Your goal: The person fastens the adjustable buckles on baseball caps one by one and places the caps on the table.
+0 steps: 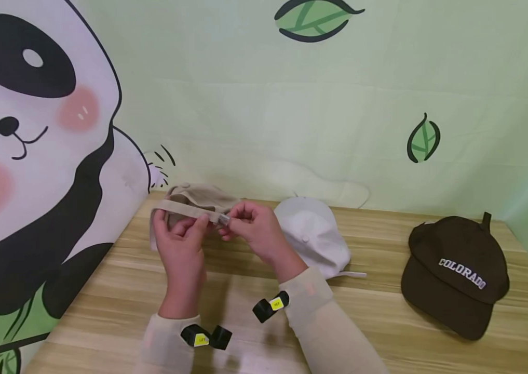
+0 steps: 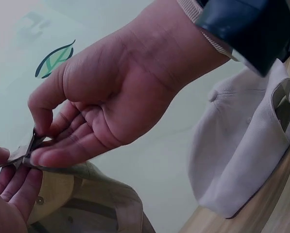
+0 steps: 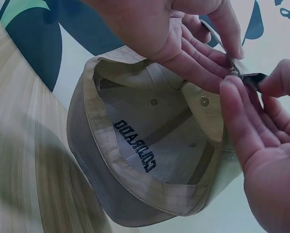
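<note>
A beige cap [image 1: 210, 195] is held up at the back left of the table, its inside facing the right wrist camera, with reversed lettering [image 3: 135, 145] showing there. My left hand [image 1: 180, 246] grips the cap's back strap [image 1: 184, 209], thumb on the near side and fingers behind it. At the strap's right end, my right hand [image 1: 261, 231] pinches a small metal buckle [image 1: 223, 219] between thumb and fingers. In the right wrist view, the fingertips of both hands meet around this buckle, partly hiding it.
Just right of my right hand, a white cap [image 1: 310, 234] lies on the wooden table [image 1: 376, 322], its strap end sticking out. Farther right sits a dark brown cap [image 1: 455, 259] lettered COLORADO. A pale green backdrop [image 1: 245, 104] with a panda and leaves stands behind the table.
</note>
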`<state>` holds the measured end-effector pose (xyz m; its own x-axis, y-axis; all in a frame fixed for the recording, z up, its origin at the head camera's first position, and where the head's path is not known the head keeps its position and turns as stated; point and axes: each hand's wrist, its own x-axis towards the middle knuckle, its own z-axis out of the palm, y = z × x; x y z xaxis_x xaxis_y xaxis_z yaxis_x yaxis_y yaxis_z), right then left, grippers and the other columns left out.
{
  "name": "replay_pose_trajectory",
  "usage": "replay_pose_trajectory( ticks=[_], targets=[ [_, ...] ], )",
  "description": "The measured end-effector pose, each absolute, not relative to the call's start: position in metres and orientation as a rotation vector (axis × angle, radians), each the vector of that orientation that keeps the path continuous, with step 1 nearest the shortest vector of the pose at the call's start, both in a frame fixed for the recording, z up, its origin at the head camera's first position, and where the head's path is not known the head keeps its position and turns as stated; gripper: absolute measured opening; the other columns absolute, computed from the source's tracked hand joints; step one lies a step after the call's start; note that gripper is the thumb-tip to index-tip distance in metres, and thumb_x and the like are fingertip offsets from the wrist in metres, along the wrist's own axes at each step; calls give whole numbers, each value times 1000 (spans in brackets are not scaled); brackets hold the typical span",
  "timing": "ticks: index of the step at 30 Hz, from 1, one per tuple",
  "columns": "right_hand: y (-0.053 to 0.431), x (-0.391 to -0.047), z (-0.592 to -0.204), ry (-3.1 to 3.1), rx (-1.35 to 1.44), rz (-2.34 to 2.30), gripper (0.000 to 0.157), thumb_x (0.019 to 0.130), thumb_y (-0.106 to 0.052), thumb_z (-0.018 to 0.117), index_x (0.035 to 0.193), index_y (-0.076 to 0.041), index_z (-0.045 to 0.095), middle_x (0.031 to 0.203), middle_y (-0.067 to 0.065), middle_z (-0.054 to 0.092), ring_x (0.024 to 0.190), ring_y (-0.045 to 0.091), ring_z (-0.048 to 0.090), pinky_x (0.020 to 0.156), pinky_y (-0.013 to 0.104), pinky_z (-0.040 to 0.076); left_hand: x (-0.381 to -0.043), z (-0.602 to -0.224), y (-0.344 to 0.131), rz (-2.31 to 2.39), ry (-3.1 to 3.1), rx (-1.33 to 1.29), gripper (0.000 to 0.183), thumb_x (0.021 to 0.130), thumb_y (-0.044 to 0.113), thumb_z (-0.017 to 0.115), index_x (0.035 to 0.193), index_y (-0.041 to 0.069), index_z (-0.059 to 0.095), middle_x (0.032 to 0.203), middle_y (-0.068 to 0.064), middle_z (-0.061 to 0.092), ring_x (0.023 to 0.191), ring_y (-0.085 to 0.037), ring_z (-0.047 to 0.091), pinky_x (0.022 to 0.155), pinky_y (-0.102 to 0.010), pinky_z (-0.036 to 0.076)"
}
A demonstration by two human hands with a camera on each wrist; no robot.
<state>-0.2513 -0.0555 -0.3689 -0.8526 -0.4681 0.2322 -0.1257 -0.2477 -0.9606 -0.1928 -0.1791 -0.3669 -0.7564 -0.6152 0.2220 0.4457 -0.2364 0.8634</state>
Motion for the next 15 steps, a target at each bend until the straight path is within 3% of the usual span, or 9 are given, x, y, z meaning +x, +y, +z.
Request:
replay_pose_trajectory(
  ticks=[6, 9, 15],
  targets=[
    [-55, -251, -368, 1697, -788, -2224, 9, 90, 8, 57, 83, 1, 56, 77, 7, 65, 70, 16, 70, 77, 44, 60, -192, -365, -179, -2034, -1361, 239, 68, 84, -4, 70, 138, 18, 37, 79, -1, 65, 70, -13, 66, 74, -27, 60],
    [-55, -251, -370, 1664, -776, -2243, 2, 89, 7, 58, 89, 6, 57, 78, 7, 65, 70, 16, 70, 76, 41, 61, -193, -366, -178, -2041, -1320, 225, 69, 83, -6, 70, 139, 18, 37, 78, -1, 65, 69, -13, 66, 72, -28, 60],
    [-55, -249, -373, 1598, -705, -2298, 7, 88, 9, 60, 95, 10, 58, 80, 3, 66, 68, 13, 69, 70, 32, 61, -194, -368, -174, -2065, -1239, 197, 71, 81, -10, 69, 138, 16, 37, 74, -1, 65, 66, -12, 66, 71, -28, 60]
  ],
)
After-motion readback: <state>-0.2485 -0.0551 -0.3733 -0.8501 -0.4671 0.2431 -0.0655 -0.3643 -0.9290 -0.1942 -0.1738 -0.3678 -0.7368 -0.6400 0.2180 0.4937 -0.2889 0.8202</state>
